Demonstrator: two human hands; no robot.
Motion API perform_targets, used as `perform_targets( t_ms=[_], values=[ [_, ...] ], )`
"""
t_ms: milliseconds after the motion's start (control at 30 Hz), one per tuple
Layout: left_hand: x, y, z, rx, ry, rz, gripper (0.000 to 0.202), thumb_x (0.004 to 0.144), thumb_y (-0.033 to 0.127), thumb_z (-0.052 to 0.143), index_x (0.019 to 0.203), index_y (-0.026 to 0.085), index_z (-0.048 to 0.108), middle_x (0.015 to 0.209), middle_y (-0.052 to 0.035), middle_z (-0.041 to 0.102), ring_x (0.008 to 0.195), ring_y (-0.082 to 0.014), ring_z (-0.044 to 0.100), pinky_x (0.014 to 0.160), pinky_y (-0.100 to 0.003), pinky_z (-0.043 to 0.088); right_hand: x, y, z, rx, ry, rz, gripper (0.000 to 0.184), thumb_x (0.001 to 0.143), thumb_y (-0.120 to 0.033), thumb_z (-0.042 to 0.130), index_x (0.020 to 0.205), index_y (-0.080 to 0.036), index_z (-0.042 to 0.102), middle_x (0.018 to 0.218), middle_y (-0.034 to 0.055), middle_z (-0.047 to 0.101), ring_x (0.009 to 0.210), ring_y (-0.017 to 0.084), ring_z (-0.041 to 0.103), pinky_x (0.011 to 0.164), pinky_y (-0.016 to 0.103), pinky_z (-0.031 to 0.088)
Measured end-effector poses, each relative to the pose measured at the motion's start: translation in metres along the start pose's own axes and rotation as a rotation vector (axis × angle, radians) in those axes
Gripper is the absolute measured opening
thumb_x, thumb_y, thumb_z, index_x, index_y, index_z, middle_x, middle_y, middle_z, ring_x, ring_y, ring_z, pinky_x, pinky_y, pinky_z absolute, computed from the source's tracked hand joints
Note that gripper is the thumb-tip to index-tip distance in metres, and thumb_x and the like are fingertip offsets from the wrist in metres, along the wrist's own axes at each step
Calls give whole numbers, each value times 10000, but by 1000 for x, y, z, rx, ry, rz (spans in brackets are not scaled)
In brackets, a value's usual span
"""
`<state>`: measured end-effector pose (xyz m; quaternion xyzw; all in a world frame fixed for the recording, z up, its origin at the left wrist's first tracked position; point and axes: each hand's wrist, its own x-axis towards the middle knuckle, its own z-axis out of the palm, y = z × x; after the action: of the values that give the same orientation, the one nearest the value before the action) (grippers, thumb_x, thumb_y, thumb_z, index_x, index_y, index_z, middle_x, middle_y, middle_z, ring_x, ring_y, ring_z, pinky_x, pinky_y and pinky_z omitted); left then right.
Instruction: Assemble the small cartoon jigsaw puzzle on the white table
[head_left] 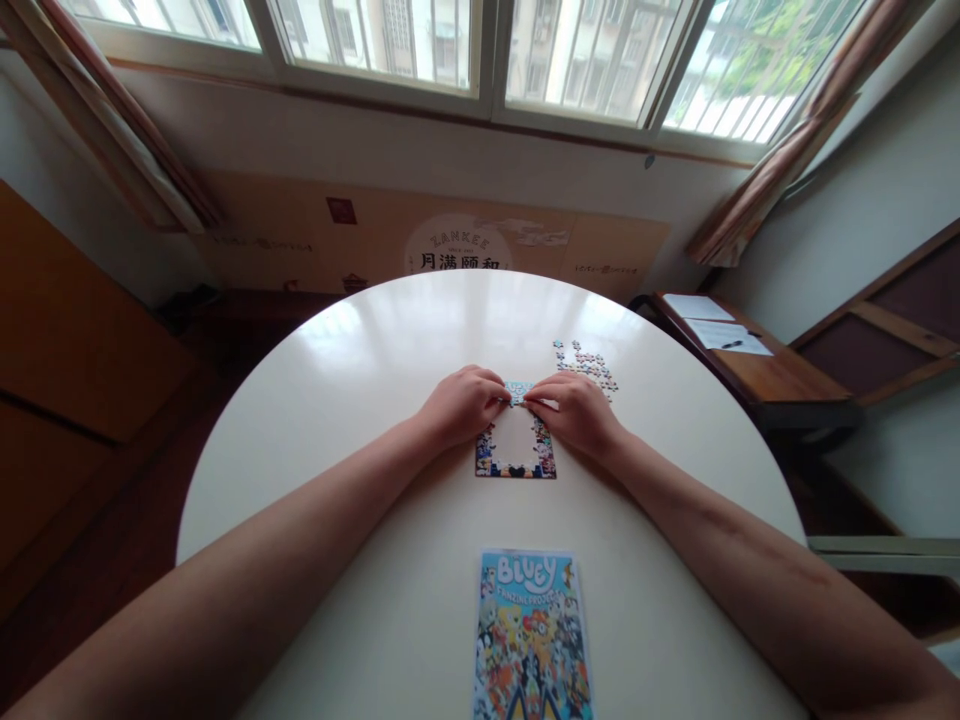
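A partly assembled jigsaw puzzle (514,470) lies on the white round table, its border joined into a frame around a bare middle. My left hand (466,402) rests at its upper left, thumb and fingers pinched together at the light blue top section. From the other side my right hand (576,410) meets the same section, its fingers also pinched. The fingertips of both hands are close together, and any single piece between them is too small to make out. Loose puzzle pieces (592,365) are spread just beyond my right hand.
A colourful "Bluey" picture sheet (532,630) lies on the white table (337,600) near me. At the right stands a wooden desk (705,370) with papers (727,337) and a dark pen. Behind the table are a printed cardboard panel (277,220) and windows (375,45).
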<state>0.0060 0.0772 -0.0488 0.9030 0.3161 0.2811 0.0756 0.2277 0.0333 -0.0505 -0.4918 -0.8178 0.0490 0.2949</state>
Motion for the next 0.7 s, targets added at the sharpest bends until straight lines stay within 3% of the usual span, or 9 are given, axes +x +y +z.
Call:
perform_targets(
  t_ms=[200, 533, 700],
  values=[
    [0, 0, 0, 7, -15, -7, 201, 867, 175, 628, 924, 261, 801, 1012, -27, 772, 963, -235, 670, 857, -383, 558, 0, -1, -1, -34, -2, -40, 173, 920, -266, 642, 923, -310, 809, 992, 9, 774, 926, 244, 656, 910, 422, 490],
    [-1, -1, 1, 7, 1, 0, 186, 860, 171, 629, 900, 249, 793, 992, -43, 766, 935, -229, 667, 860, -393, 565, 0, -8, -5, -147, -42, -36, 165, 908, -272, 654, 938, -295, 814, 1124, 60, 744, 1055, 285, 627, 964, 490, 484],
    [-1, 0, -2, 56, -40, 33, 398, 801, 44, 582, 1061, 271, 779, 1043, -48, 752, 960, -237, 651, 876, -402, 559, -3, -4, -10, -167, 23, -45, 271, 915, -221, 608, 1129, -283, 763, 1288, 72, 683, 1178, 306, 599, 1016, 531, 462]
  ],
)
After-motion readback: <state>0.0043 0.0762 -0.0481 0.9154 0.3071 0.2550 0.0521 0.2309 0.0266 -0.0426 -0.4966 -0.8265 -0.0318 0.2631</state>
